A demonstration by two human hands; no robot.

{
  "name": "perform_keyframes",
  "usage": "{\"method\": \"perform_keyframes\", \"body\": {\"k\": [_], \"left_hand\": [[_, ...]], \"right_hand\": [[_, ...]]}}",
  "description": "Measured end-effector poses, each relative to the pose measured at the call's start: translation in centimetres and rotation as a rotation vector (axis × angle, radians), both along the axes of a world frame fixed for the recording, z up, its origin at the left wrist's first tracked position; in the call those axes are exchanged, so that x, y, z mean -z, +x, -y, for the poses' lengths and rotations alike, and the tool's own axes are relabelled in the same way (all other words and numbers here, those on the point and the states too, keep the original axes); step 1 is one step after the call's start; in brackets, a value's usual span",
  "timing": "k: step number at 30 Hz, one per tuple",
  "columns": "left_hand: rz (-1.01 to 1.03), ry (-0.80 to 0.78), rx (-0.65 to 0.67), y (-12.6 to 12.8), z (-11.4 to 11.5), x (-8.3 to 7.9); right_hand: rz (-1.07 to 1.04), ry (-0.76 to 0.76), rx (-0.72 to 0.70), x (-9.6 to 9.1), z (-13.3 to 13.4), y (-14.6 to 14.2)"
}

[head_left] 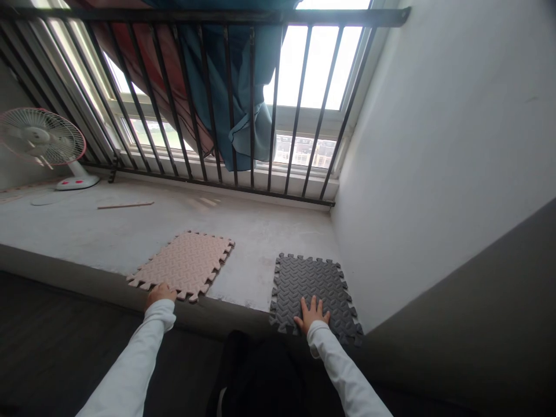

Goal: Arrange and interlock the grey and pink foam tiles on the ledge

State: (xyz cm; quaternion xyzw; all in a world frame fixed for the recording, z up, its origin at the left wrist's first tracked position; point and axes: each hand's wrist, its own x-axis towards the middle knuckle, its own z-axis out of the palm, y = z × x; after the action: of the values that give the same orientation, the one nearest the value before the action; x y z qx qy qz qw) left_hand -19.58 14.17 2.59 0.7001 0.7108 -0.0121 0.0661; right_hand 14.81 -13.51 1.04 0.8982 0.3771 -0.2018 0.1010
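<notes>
A pink foam mat tile [185, 263] with jigsaw edges lies on the pale window ledge, its near edge reaching the ledge's front. My left hand [161, 293] is closed at that near edge, fingers curled on the tile's border. To the right, by the white wall, lies a dark grey foam mat tile [310, 284] with the same toothed edges and raised pattern. My right hand [313, 315] rests flat on its near part, fingers spread. A strip of bare ledge separates the two tiles.
The ledge [252, 231] runs along a window behind a black metal railing [230, 98]. A blue curtain [243, 75] hangs behind the bars. At the left stand a white and pink fan [76, 180] and a thin brown stick [125, 205]. The white wall [417, 174] bounds the right side.
</notes>
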Motion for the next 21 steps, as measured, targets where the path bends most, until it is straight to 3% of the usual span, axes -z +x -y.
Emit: {"method": "perform_keyframes", "body": {"k": [11,14,16,18,21], "left_hand": [[0.054,0.018,0.006,-0.9,-0.2,0.9],[0.102,0.175,-0.099,0.4,1.3,0.6],[0.167,0.358,-0.081,2.6,3.6,0.6],[0.283,0.404,0.123,5.8,7.0,1.0],[0.422,0.174,0.593,11.1,13.0,1.9]], "right_hand": [[-0.007,0.078,0.022,0.1,0.1,-0.2],[-0.026,0.176,0.049,0.3,0.2,0.0],[-0.059,0.294,0.078,0.5,0.5,0.4],[-0.086,0.488,0.119,1.1,1.3,0.7],[-0.104,0.885,0.201,2.2,3.5,0.3]]}}
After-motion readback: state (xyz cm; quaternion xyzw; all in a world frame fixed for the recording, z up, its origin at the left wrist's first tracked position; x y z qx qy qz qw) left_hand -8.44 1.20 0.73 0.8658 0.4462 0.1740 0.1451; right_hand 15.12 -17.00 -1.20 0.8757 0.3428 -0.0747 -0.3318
